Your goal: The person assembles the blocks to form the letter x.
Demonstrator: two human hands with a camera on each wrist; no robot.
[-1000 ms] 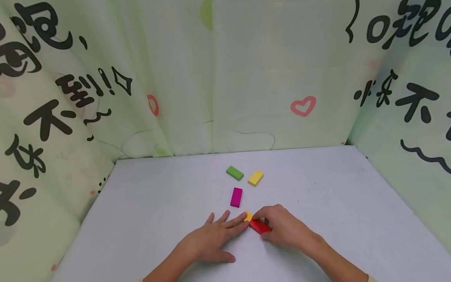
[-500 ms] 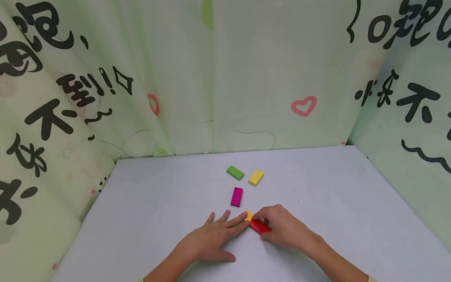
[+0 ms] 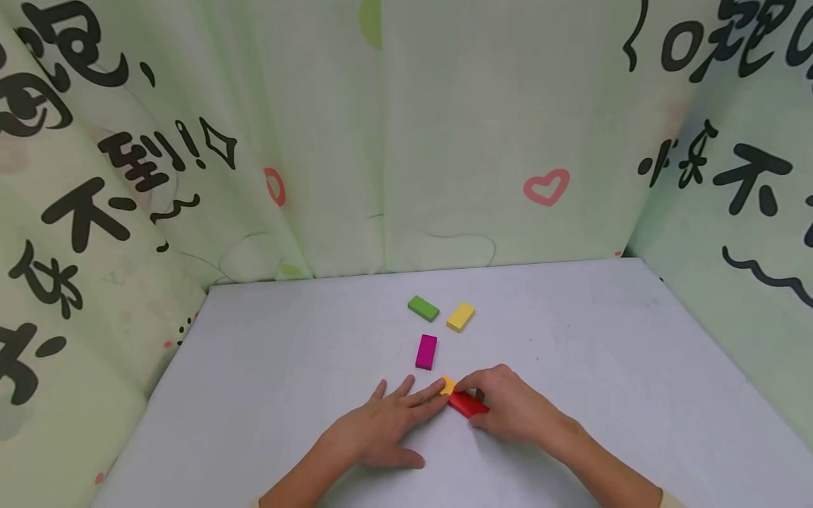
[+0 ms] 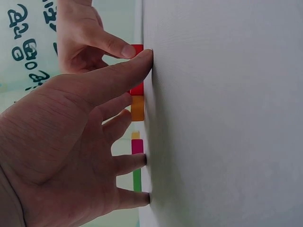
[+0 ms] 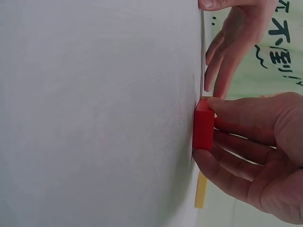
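Between thumb and fingers, my right hand [image 3: 517,406] pinches a red block [image 3: 468,404] lying flat on the table; the right wrist view shows the red block [image 5: 204,125] gripped at its two ends. An orange block [image 3: 447,386] meets the red one's far-left end and is partly covered by fingers. My left hand [image 3: 387,427] rests with spread, straight fingers on the table, two fingertips touching the orange block [image 4: 137,108]. Beyond the hands lie a magenta block [image 3: 426,352], a green block [image 3: 423,308] and a yellow block [image 3: 460,317], all flat and apart from each other.
A white table [image 3: 286,353] spreads under both hands. Around its back and sides hangs a pale green curtain [image 3: 457,141] with black lettering and a pink heart. The curtain meets the table's far edge behind the blocks.
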